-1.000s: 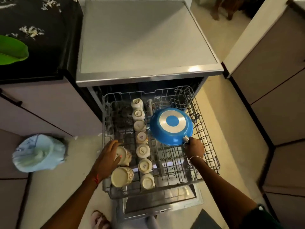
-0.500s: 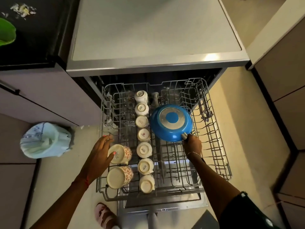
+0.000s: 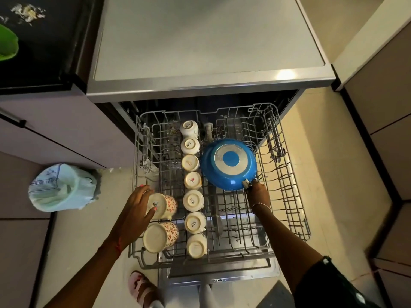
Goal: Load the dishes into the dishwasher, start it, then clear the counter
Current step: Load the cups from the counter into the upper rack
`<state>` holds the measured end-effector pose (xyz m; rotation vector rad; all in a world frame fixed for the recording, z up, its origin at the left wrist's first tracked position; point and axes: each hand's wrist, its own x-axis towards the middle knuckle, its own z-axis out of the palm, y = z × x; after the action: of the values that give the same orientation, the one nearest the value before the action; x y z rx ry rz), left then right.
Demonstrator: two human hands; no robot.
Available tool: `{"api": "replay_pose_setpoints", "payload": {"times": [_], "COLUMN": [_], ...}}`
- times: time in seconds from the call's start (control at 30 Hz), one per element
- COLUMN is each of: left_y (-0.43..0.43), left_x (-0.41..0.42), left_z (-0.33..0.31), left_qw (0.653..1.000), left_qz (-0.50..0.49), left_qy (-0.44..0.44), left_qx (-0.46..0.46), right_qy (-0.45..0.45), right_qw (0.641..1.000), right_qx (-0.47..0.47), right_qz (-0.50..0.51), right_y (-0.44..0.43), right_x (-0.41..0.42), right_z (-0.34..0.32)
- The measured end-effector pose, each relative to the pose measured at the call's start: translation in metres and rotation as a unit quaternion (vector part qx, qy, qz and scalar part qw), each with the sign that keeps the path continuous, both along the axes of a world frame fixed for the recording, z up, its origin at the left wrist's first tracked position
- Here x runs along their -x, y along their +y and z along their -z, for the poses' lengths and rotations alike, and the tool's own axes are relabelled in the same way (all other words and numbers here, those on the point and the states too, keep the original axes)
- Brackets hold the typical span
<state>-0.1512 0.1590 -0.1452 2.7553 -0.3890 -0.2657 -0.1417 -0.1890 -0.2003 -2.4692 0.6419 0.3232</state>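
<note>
The dishwasher's wire rack (image 3: 287, 196) is pulled out below me. A blue pan (image 3: 229, 164) lies upside down on its right half, and my right hand (image 3: 258, 194) grips the pan's handle at its near edge. Down the rack's middle runs a row of several upturned cream cups (image 3: 193, 201). My left hand (image 3: 139, 205) clasps a patterned mug (image 3: 163, 205) lying on its side at the rack's left. A second patterned mug (image 3: 160, 236) rests just in front of it.
The dishwasher's grey top (image 3: 206, 41) juts out above the rack. A bin lined with a pale bag (image 3: 62, 187) stands on the floor to the left. A dark counter (image 3: 40, 41) holds a green object (image 3: 7, 45). Cabinets (image 3: 382, 107) line the right. My sandalled foot (image 3: 142, 287) is by the open door.
The view has shifted closer over the rack. Both hands keep their grips; the pan has settled slightly farther back and the left hand has turned a little on the mug.
</note>
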Motion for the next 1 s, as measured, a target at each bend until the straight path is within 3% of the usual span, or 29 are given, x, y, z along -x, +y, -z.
{"api": "replay_pose_setpoints", "payload": {"times": [0.23, 0.33, 0.43, 0.5, 0.57, 0.67, 0.77, 0.87, 1.0], "left_y": [-0.03, -0.046, -0.061, -0.066, -0.068, -0.066, -0.065, -0.065, -0.061], "left_x": [0.026, 0.041, 0.056, 0.066, 0.078, 0.096, 0.115, 0.135, 0.159], "left_z": [-0.017, -0.022, -0.029, -0.034, -0.034, -0.025, -0.009, 0.0, 0.028], "left_qw": [0.999, 0.992, 0.973, 0.963, 0.963, 0.967, 0.973, 0.98, 0.975], "left_qz": [0.017, -0.019, -0.087, -0.104, -0.084, -0.011, 0.064, 0.149, 0.216], "left_qy": [0.024, 0.057, 0.107, 0.131, 0.15, 0.178, 0.176, 0.092, -0.002], "left_qx": [0.046, 0.109, 0.183, 0.211, 0.209, 0.181, 0.133, 0.097, 0.052], "right_qy": [0.002, 0.013, 0.03, 0.05, 0.075, 0.052, -0.003, -0.049, -0.193], "right_qw": [1.0, 0.989, 0.898, 0.836, 0.827, 0.894, 0.967, 0.983, 0.949], "right_qx": [-0.023, -0.112, -0.352, -0.458, -0.482, -0.402, -0.256, -0.117, 0.074], "right_qz": [0.012, 0.1, 0.262, 0.299, 0.278, 0.191, 0.019, -0.131, -0.24], "right_y": [0.003, 0.011, 0.025, 0.034, 0.043, 0.059, 0.067, 0.074, 0.084], "right_x": [0.025, 0.042, 0.068, 0.088, 0.108, 0.138, 0.167, 0.191, 0.211], "right_z": [-0.017, -0.027, -0.048, -0.062, -0.066, -0.061, -0.046, -0.031, -0.016]}}
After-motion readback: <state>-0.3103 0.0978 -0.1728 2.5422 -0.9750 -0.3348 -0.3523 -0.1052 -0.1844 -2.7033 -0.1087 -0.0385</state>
